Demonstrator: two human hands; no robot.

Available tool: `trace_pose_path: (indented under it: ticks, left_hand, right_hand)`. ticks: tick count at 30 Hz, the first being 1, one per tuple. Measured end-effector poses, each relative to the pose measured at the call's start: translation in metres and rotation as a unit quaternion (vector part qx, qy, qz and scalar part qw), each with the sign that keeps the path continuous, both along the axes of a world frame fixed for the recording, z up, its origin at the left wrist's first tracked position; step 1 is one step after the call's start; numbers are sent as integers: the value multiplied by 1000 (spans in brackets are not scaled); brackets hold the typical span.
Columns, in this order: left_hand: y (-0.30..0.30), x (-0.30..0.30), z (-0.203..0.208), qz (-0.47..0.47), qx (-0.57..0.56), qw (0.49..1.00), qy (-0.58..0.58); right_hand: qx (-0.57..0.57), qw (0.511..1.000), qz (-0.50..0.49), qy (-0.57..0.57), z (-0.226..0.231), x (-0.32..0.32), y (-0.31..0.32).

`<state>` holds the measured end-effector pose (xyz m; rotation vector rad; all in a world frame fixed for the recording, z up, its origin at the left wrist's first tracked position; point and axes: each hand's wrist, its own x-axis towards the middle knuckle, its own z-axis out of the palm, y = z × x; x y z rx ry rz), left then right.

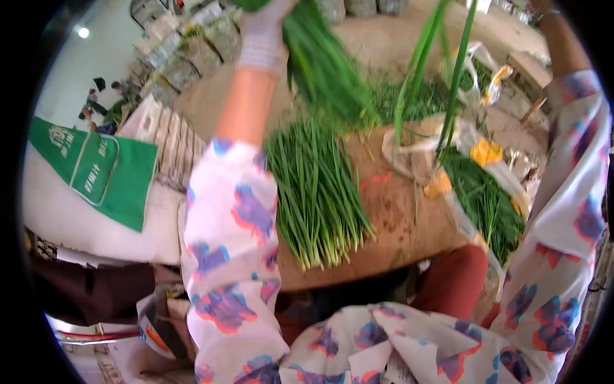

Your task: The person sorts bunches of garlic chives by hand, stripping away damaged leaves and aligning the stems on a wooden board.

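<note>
My left hand (pixel 263 31), in a pale glove, is raised at the top and closed around a bunch of garlic chives (pixel 329 64); its lower ends are smeared by motion. Below it, a pile of garlic chives (pixel 314 192) lies on the brown board (pixel 393 214), pale stem ends toward me. My right arm reaches to the top right, where only the edge of my right hand (pixel 540 5) shows and its fingers are cut off. Several long loose leaves (pixel 422 64) hang from the top edge; what holds them is hidden.
An open plastic bag of green leaves (pixel 483 201) stands at the board's right. Leaf scraps (pixel 409 99) litter the floor beyond. At left, a green bag (pixel 102 169) lies on a white surface. Filled sacks (pixel 201 54) line the back left.
</note>
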<state>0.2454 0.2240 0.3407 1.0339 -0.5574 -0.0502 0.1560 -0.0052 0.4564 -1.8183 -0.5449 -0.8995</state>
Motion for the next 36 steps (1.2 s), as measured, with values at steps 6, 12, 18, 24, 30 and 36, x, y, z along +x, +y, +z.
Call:
trace_pose_path:
  ticks: [6, 12, 18, 24, 30, 36]
  left_hand:
    - [35, 22, 43, 43, 30, 987, -153]
    - [61, 12, 67, 79, 19, 982, -171]
    - [74, 0, 83, 99, -16, 984, -148]
    - [86, -5, 91, 124, -46, 984, -119]
    - [77, -10, 93, 149, -59, 983, -91]
    - [118, 3, 80, 205, 11, 976, -70]
  right_hand:
    - [53, 987, 69, 132, -7, -7, -19]
    - [-90, 983, 93, 132, -53, -18, 5]
    - [-351, 930, 49, -95, -92, -71, 87]
    - [-429, 892, -128, -64, -117, -81, 146]
    - [-390, 904, -127, -119, -138, -58, 149]
    - [-293, 942, 19, -165, -141, -103, 132]
